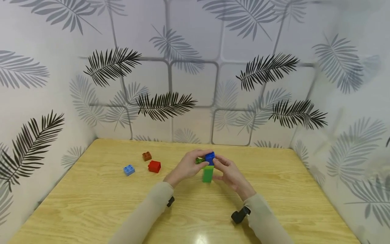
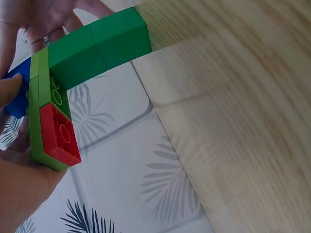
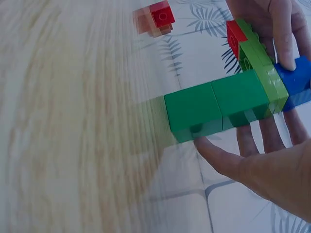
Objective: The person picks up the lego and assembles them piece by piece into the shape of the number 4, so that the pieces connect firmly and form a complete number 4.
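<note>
A tower of toy building bricks stands on the table between my hands. Two dark green bricks (image 3: 216, 107) form its lower part. Light green bricks (image 2: 35, 121) lie above and jut out to the left, with a red brick (image 2: 59, 136) under the overhang. A blue brick (image 1: 210, 158) sits at the top. My left hand (image 1: 189, 166) pinches the blue brick between thumb and fingers. From the right, my right hand (image 1: 231, 174) holds the tower, its thumb (image 3: 221, 158) low at the dark green bricks and fingertips up by the blue brick.
Left of the tower lie a loose red brick (image 1: 154, 166) on its side, an orange-brown brick (image 1: 147, 156) and a light blue brick (image 1: 129, 169). Behind the wooden table (image 1: 91, 196) rises a leaf-patterned wall (image 1: 195, 84).
</note>
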Motion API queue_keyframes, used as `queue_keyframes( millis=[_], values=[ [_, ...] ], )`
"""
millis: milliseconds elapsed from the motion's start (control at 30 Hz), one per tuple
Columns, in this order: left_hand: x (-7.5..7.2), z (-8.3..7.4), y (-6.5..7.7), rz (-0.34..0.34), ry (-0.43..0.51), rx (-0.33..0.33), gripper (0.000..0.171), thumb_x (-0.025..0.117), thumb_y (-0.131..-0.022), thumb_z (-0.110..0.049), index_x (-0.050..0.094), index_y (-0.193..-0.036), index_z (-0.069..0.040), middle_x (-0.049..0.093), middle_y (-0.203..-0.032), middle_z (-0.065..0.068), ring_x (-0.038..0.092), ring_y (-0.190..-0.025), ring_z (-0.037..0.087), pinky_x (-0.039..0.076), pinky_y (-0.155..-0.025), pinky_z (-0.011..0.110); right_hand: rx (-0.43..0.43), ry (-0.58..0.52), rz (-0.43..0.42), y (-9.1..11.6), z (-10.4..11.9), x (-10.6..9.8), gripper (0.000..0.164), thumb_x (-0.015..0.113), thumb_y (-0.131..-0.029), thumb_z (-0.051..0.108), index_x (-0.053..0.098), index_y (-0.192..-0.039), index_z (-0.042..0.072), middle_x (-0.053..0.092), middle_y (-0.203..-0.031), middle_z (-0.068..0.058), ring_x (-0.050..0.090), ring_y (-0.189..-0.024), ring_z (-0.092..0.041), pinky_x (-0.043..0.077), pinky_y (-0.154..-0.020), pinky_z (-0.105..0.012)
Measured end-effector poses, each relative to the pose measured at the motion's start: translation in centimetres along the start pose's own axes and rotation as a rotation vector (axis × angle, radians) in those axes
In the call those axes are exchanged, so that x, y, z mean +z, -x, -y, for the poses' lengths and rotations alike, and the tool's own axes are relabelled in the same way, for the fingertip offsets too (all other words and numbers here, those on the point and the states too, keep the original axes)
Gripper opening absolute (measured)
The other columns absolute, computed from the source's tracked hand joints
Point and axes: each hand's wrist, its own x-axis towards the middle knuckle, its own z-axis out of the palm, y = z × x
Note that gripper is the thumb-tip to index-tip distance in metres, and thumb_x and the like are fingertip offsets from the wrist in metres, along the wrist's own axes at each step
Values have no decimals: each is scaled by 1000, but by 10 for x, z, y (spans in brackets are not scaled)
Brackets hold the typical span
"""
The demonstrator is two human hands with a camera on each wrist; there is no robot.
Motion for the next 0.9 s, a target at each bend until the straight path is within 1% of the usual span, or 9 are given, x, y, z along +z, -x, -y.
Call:
queue_keyframes(
  millis=[67,200,300,367,500,600,667,800,900],
  values=[
    [1,0,-1,6,-22,0,50,68,-92,-8,56,-140,-15,64,-126,8,62,-108,21,54,-87,34,-21,16,-37,0,2,3,54,56,-101,32,43,-146,6,46,-145,-13,40,-137,-31,39,-107,-59],
    [2,0,-2,9,-81,13,57,72,-88,-5,54,-142,-14,63,-131,8,61,-116,24,53,-95,38,-72,45,-113,-2,6,11,52,60,-98,33,50,-140,3,51,-139,-13,47,-131,-27,40,-109,-53],
    [1,0,-2,8,-80,21,60,73,-86,-4,54,-142,-14,62,-134,8,60,-121,26,51,-99,39,-103,56,-166,-3,8,16,53,64,-96,34,54,-136,1,56,-132,-11,52,-124,-23,42,-108,-49],
    [1,0,-1,18,-65,19,61,73,-86,-3,53,-142,-15,62,-134,8,61,-119,26,51,-99,39,-112,41,-189,-4,9,19,51,65,-95,32,56,-133,-1,58,-129,-10,55,-121,-21,42,-108,-48],
    [0,4,-1,23,-38,23,61,73,-86,-4,53,-143,-17,62,-135,7,61,-118,25,52,-97,38,-136,38,-179,-3,10,21,47,66,-95,28,58,-131,-2,59,-126,-11,58,-115,-19,41,-110,-49],
    [-1,7,0,4,-10,42,61,73,-86,-3,54,-142,-17,61,-136,6,61,-119,26,52,-97,38,-165,43,-152,-5,10,21,46,67,-94,27,59,-130,-1,60,-124,-10,59,-113,-17,39,-111,-50],
    [-1,8,1,3,2,43,61,73,-86,-3,54,-142,-19,61,-136,5,62,-117,25,52,-97,38,-180,56,-149,-5,10,21,45,67,-94,27,60,-130,0,61,-122,-8,60,-112,-16,41,-110,-48],
    [0,7,2,19,-5,46,61,71,-88,-5,51,-144,-19,62,-134,4,63,-114,22,51,-98,39,-198,98,-165,-4,10,21,43,66,-95,27,61,-130,2,63,-121,-7,60,-109,-15,47,-105,-40],
    [-1,10,3,4,-30,32,61,73,-88,-10,50,-144,-19,65,-127,4,64,-111,20,52,-95,38,-194,113,-172,-3,10,21,43,65,-96,27,60,-131,3,62,-124,-9,61,-110,-15,48,-103,-39]
  ],
)
